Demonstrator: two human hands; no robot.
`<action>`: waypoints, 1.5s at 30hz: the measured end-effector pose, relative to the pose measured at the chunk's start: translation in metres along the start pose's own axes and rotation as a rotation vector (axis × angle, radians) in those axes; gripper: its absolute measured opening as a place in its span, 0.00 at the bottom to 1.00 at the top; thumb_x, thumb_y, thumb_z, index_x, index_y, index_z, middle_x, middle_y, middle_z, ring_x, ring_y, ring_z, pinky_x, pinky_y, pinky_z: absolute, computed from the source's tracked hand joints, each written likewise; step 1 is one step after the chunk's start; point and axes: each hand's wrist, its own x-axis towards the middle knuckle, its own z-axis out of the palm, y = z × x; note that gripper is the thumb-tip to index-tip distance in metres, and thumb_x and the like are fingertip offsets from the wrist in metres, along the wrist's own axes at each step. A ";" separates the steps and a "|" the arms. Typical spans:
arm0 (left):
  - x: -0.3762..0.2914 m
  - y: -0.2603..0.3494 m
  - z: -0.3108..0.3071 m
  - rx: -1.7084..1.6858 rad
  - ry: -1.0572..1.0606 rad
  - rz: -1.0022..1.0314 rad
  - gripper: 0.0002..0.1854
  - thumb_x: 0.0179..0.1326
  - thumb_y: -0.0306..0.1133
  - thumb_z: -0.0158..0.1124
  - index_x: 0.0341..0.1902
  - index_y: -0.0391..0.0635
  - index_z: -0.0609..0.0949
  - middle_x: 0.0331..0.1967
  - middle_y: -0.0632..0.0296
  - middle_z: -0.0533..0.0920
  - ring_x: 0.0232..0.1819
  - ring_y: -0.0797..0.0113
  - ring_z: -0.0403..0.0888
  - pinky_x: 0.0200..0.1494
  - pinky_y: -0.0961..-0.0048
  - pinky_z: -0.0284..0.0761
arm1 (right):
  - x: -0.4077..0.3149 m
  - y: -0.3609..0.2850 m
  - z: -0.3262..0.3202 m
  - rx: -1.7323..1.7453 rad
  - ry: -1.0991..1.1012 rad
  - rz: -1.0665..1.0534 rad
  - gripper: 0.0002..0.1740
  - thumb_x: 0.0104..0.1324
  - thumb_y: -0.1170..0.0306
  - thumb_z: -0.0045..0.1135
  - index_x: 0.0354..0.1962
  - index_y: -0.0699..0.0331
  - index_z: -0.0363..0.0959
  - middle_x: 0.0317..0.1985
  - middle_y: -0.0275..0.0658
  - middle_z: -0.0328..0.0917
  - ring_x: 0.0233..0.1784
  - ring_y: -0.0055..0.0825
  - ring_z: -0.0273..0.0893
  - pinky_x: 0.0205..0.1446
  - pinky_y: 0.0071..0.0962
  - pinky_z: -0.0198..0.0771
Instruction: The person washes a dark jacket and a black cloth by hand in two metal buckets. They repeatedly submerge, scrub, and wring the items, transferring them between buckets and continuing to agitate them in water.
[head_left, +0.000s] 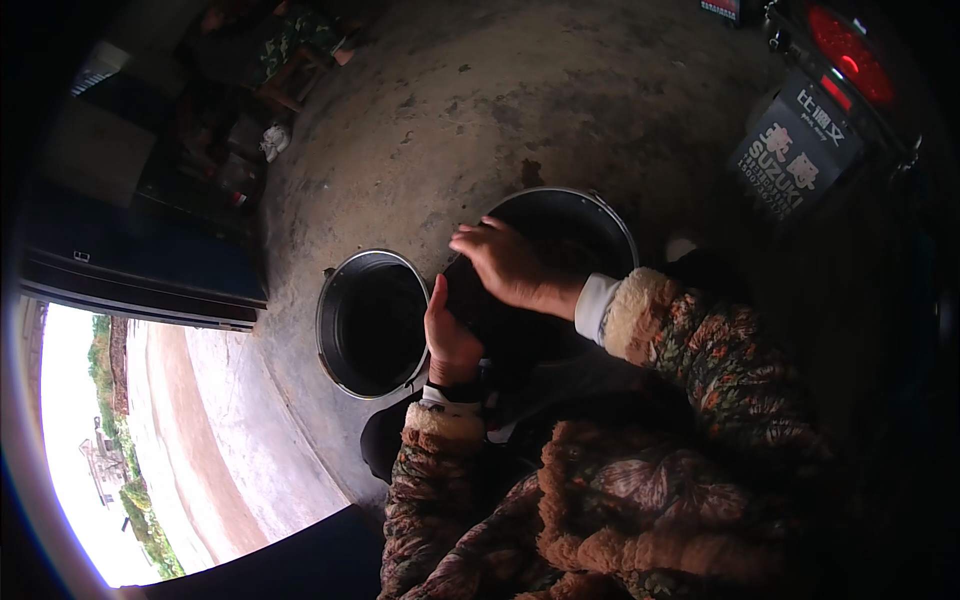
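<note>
In the middle, my left hand (452, 334) has its thumb raised beside a dark mass (469, 296), whose kind I cannot tell. My right hand (504, 264) reaches across from the right, over that same mass, fingers pointing left. Whether either hand grips it is too dark to see. Behind my right hand stands a large round dark bucket (574, 217) with a metal rim; shadow hides its contents. A smaller dark bucket (371, 322) stands on the floor left of my left hand, its inside black.
A seated person in camouflage clothing (300, 34) and a wooden stool (296, 79) are at upper left, near a white object (275, 142). A vehicle's red tail light (851, 56) and a mudflap bearing writing (795, 142) are at upper right. A doorway opens onto bright paving (232, 427).
</note>
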 end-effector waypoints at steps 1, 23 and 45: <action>0.000 -0.001 0.002 -0.028 -0.066 -0.061 0.24 0.65 0.46 0.44 0.57 0.42 0.70 0.55 0.58 0.74 0.56 0.61 0.70 0.60 0.65 0.62 | 0.003 0.011 0.002 0.009 -0.039 0.086 0.13 0.59 0.74 0.40 0.37 0.68 0.73 0.41 0.46 0.76 0.48 0.39 0.73 0.58 0.38 0.61; 0.000 0.011 0.002 0.069 0.002 0.192 0.15 0.59 0.35 0.54 0.47 0.40 0.75 0.41 0.59 0.79 0.44 0.62 0.76 0.51 0.69 0.69 | -0.048 -0.040 0.012 0.648 0.187 0.228 0.11 0.63 0.74 0.41 0.40 0.67 0.71 0.36 0.52 0.75 0.42 0.46 0.75 0.42 0.31 0.68; 0.008 0.016 -0.004 1.820 0.111 0.965 0.11 0.39 0.17 0.56 0.30 0.44 0.76 0.29 0.56 0.72 0.34 0.57 0.73 0.36 0.68 0.70 | -0.016 0.010 0.005 0.646 -0.395 0.093 0.08 0.61 0.76 0.44 0.37 0.67 0.71 0.32 0.40 0.75 0.34 0.28 0.70 0.40 0.27 0.67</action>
